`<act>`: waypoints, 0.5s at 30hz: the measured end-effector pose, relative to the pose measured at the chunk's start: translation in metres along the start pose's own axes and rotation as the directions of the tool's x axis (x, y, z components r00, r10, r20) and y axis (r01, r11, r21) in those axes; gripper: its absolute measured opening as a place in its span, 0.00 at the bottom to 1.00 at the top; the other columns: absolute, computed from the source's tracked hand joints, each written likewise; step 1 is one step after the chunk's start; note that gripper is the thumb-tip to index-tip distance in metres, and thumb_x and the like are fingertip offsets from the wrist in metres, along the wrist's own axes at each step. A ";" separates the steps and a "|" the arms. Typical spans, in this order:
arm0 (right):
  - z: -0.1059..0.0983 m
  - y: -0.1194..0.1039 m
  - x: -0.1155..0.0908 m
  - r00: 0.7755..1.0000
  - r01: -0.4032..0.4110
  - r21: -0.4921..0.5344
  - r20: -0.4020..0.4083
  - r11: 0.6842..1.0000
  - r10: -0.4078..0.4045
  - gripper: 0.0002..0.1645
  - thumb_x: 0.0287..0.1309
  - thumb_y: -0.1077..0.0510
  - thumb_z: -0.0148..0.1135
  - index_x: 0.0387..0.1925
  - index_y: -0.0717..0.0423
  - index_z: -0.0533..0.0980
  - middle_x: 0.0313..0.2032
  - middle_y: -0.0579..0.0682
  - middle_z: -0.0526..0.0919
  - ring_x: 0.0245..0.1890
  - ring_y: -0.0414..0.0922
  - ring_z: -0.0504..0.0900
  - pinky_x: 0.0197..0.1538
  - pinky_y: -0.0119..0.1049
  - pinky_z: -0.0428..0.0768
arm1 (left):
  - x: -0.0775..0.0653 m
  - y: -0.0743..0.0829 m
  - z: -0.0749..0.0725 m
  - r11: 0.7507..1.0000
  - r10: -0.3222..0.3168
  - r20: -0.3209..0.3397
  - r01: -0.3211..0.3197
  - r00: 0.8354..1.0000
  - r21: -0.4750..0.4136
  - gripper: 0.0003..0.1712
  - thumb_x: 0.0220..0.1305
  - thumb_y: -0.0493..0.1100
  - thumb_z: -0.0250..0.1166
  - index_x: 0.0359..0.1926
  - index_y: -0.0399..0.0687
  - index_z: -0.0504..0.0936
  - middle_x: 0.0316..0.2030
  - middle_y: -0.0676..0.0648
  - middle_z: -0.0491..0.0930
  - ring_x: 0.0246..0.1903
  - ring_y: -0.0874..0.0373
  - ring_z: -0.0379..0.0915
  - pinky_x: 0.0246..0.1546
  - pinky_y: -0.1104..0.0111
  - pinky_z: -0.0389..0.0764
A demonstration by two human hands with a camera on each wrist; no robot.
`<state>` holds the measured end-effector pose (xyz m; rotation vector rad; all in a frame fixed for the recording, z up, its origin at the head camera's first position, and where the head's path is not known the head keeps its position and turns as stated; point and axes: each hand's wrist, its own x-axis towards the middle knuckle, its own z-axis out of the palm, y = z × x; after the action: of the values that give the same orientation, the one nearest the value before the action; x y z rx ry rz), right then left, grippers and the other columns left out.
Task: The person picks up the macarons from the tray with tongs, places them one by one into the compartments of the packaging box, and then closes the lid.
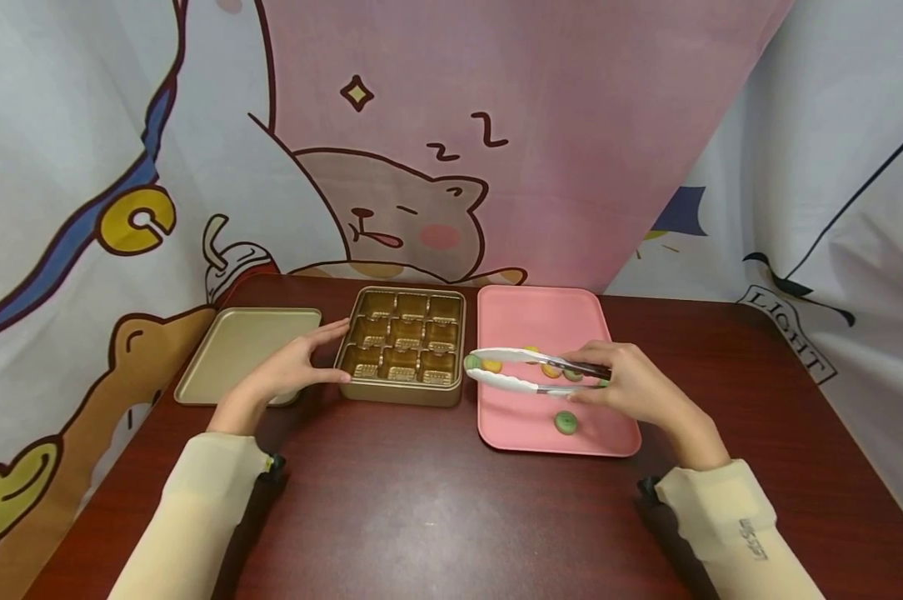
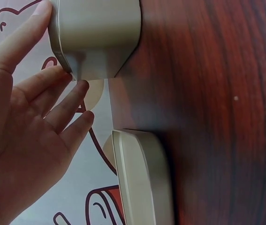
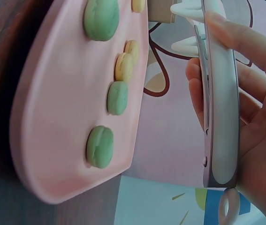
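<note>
My right hand (image 1: 622, 379) grips a pair of tongs (image 3: 223, 108) with white tips, held over the pink tray (image 1: 522, 425). At the tong tips is a green macaron (image 1: 473, 362), right by the box's right side. My left hand (image 1: 294, 367) touches the left side of a gold box (image 1: 399, 392), thumb near its front corner and fingers extended along the rim (image 2: 57, 56). Inside the box sits a gold insert (image 1: 408, 333) divided into compartments. Green macarons (image 1: 566, 422) and yellow macarons (image 3: 124, 67) lie on the tray, some partly hidden behind the tongs.
A flat gold lid (image 1: 249, 346) lies left of the box, partly behind my left forearm. Everything stands on a dark wooden table (image 1: 421, 508). A printed cartoon curtain (image 1: 571, 150) hangs along the table's back and sides.
</note>
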<state>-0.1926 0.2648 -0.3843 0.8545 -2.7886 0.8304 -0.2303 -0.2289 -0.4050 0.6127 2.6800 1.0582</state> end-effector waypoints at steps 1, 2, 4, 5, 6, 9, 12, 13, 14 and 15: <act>0.000 -0.001 0.001 1.000 -0.005 -0.001 0.002 1.000 0.005 0.29 0.39 0.59 0.83 0.49 0.54 0.86 0.37 0.42 0.87 0.31 0.34 0.75 0.35 0.29 0.74 | 0.000 0.000 0.000 1.000 0.000 -0.001 0.000 1.000 0.002 0.51 0.58 0.47 0.74 0.76 0.39 0.58 0.78 0.39 0.53 0.76 0.37 0.47 0.71 0.39 0.54; 0.000 -0.002 0.002 1.000 -0.010 0.002 0.004 1.000 0.010 0.29 0.40 0.59 0.82 0.49 0.54 0.85 0.37 0.43 0.87 0.32 0.34 0.75 0.35 0.29 0.74 | 0.000 0.000 0.000 1.000 0.000 -0.002 0.000 1.000 0.004 0.51 0.58 0.47 0.74 0.76 0.39 0.58 0.77 0.39 0.53 0.76 0.37 0.47 0.71 0.39 0.54; 0.000 -0.004 0.004 1.000 -0.020 0.013 0.014 1.000 0.020 0.29 0.41 0.60 0.82 0.50 0.55 0.85 0.38 0.45 0.88 0.32 0.34 0.76 0.36 0.30 0.75 | -0.001 0.001 0.000 1.000 -0.002 -0.003 0.002 1.000 0.008 0.52 0.58 0.48 0.74 0.76 0.39 0.58 0.77 0.39 0.53 0.76 0.37 0.47 0.71 0.39 0.54; 0.001 -0.005 0.005 1.000 -0.022 0.020 0.018 1.000 0.022 0.29 0.41 0.60 0.81 0.50 0.55 0.85 0.38 0.46 0.88 0.33 0.34 0.77 0.36 0.30 0.76 | -0.001 0.001 0.000 1.000 -0.003 -0.003 0.003 1.000 0.010 0.52 0.58 0.48 0.74 0.76 0.39 0.58 0.77 0.39 0.53 0.76 0.37 0.47 0.71 0.39 0.54; 0.001 -0.006 0.006 1.000 -0.023 0.025 0.022 0.999 0.022 0.28 0.42 0.60 0.81 0.50 0.56 0.85 0.39 0.47 0.88 0.33 0.35 0.77 0.36 0.30 0.76 | -0.001 0.001 0.000 1.000 -0.004 -0.002 0.004 1.000 0.011 0.52 0.58 0.48 0.74 0.76 0.39 0.58 0.77 0.39 0.53 0.76 0.37 0.47 0.71 0.39 0.55; 0.003 -0.008 0.009 0.999 -0.021 0.041 0.028 0.999 0.020 0.28 0.43 0.60 0.81 0.51 0.56 0.84 0.40 0.48 0.88 0.34 0.35 0.78 0.37 0.30 0.77 | -0.001 0.001 -0.001 1.000 -0.005 -0.001 0.005 1.000 0.008 0.52 0.57 0.48 0.74 0.76 0.39 0.58 0.77 0.39 0.54 0.76 0.37 0.47 0.71 0.39 0.55; 0.004 -0.010 0.012 1.000 -0.015 0.040 0.023 0.999 0.014 0.28 0.42 0.60 0.81 0.50 0.56 0.84 0.39 0.47 0.88 0.35 0.36 0.78 0.38 0.29 0.77 | -0.001 0.002 -0.001 1.000 -0.005 -0.001 0.005 1.000 0.002 0.52 0.57 0.48 0.74 0.76 0.39 0.58 0.77 0.40 0.54 0.76 0.37 0.48 0.71 0.39 0.55; 0.005 -0.011 0.013 1.000 -0.017 0.040 0.022 0.999 0.016 0.29 0.42 0.60 0.81 0.50 0.56 0.84 0.39 0.46 0.88 0.35 0.37 0.78 0.38 0.30 0.77 | -0.001 0.002 -0.001 1.000 -0.005 -0.001 0.005 1.000 0.000 0.52 0.57 0.48 0.75 0.76 0.39 0.58 0.77 0.40 0.54 0.76 0.37 0.48 0.71 0.39 0.55; 0.005 -0.013 0.014 1.000 -0.021 0.039 0.024 0.999 0.020 0.29 0.42 0.60 0.81 0.51 0.56 0.84 0.39 0.45 0.87 0.35 0.37 0.78 0.38 0.30 0.78 | -0.001 0.002 -0.001 1.000 -0.006 0.000 0.006 1.000 -0.002 0.52 0.57 0.48 0.75 0.76 0.39 0.58 0.77 0.40 0.54 0.76 0.37 0.48 0.71 0.39 0.55; 0.005 -0.014 0.014 0.999 -0.027 0.039 0.029 0.999 0.026 0.29 0.42 0.59 0.81 0.51 0.56 0.84 0.39 0.45 0.87 0.35 0.38 0.78 0.38 0.30 0.78 | -0.001 0.002 -0.001 1.000 -0.007 0.001 0.007 1.000 -0.004 0.52 0.57 0.48 0.75 0.76 0.39 0.58 0.77 0.40 0.54 0.76 0.37 0.48 0.71 0.39 0.55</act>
<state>-0.1969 0.2455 -0.3786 0.8430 -2.8230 0.8872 -0.2289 -0.2285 -0.4028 0.6021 2.6773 1.0606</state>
